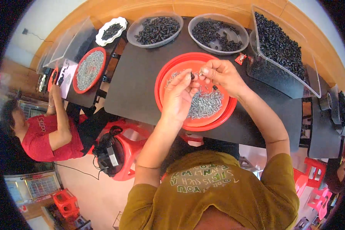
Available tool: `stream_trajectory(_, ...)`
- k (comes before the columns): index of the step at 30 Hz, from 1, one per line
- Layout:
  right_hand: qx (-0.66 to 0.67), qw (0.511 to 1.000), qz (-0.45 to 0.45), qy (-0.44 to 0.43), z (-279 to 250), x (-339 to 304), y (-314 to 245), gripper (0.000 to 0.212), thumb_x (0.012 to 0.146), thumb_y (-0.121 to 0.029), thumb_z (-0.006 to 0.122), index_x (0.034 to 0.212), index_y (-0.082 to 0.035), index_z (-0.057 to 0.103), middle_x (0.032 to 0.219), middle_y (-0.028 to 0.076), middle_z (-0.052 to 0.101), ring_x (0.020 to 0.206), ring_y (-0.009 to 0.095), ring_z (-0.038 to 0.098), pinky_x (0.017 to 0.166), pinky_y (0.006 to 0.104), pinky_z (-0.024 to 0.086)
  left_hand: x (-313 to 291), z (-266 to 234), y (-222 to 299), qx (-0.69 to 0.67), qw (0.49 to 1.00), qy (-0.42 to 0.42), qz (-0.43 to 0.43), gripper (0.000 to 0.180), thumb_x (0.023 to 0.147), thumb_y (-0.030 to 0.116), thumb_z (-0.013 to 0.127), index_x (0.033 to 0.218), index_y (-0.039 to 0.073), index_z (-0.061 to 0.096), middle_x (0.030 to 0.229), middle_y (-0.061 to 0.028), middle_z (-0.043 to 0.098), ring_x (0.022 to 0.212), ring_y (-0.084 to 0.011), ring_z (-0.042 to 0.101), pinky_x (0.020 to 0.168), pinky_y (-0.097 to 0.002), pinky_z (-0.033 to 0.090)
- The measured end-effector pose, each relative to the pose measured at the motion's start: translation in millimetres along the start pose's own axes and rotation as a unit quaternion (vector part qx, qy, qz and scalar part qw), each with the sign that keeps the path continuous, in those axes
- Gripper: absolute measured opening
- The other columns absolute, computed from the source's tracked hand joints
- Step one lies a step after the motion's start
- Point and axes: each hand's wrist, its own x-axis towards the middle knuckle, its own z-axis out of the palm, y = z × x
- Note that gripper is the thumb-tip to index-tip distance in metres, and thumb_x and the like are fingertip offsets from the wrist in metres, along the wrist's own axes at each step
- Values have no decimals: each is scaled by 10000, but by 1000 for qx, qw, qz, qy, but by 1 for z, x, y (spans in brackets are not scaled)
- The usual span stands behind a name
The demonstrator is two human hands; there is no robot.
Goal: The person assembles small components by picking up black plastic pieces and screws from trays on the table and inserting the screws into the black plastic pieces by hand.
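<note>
Above a red round tray, both of my hands are raised close together. My left hand pinches a small black plastic part between thumb and fingertips. Facing it, my right hand has its thumb and forefinger closed on a tiny silvery metal piece, too small to name surely. Many small shiny metal pieces lie heaped in the tray, mostly on its near side. Another black part sits among them under my right hand.
Clear bowls of black parts stand along the far table edge. A clear bin full of them is at right, near a small red wrapper. At left, a person in red works beside another red tray.
</note>
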Motion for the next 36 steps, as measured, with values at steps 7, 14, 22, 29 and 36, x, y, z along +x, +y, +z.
stream_trajectory(7, 3, 998, -60, 30, 5, 0, 3, 190, 786, -211, 560, 764, -23, 551, 649, -4, 545, 582, 44, 475, 533, 182, 397, -1, 12, -6, 53, 995, -16, 86, 188, 743, 49, 575, 929, 34, 551, 811, -52, 575, 672, -108, 522, 596, -215, 409)
stream_trajectory(14, 12, 999, -9, 37, 13, -4, 0, 184, 797, -207, 547, 751, -29, 540, 613, -14, 518, 548, 47, 464, 486, 171, 378, 0, 11, -8, 164, 971, -17, 171, 135, 744, 41, 567, 879, 36, 561, 797, -41, 580, 693, -100, 521, 581, -204, 397)
stream_trajectory(22, -126, 976, -154, 90, 19, -11, 3, 146, 744, -151, 594, 752, -11, 553, 702, 32, 567, 608, 70, 510, 498, 206, 395, 4, 4, -4, -67, 997, -15, 27, 173, 794, 163, 534, 891, 21, 548, 796, -25, 543, 694, -96, 495, 633, -222, 403)
stream_trajectory(29, -345, 871, -330, 115, 26, -11, 3, 127, 641, -100, 650, 700, -36, 558, 674, 75, 556, 600, 194, 556, 505, 280, 432, -4, 10, -5, -44, 998, -3, 52, 207, 789, 200, 542, 914, 35, 544, 871, -36, 553, 805, -113, 500, 694, -230, 402)
stream_trajectory(36, -434, 821, -353, 116, 29, -13, 0, 161, 616, -121, 660, 703, -43, 549, 672, 65, 542, 605, 200, 555, 498, 287, 443, -7, 14, -9, -18, 997, 25, 73, 222, 791, 178, 542, 942, 16, 546, 830, -32, 542, 749, -107, 482, 663, -236, 378)
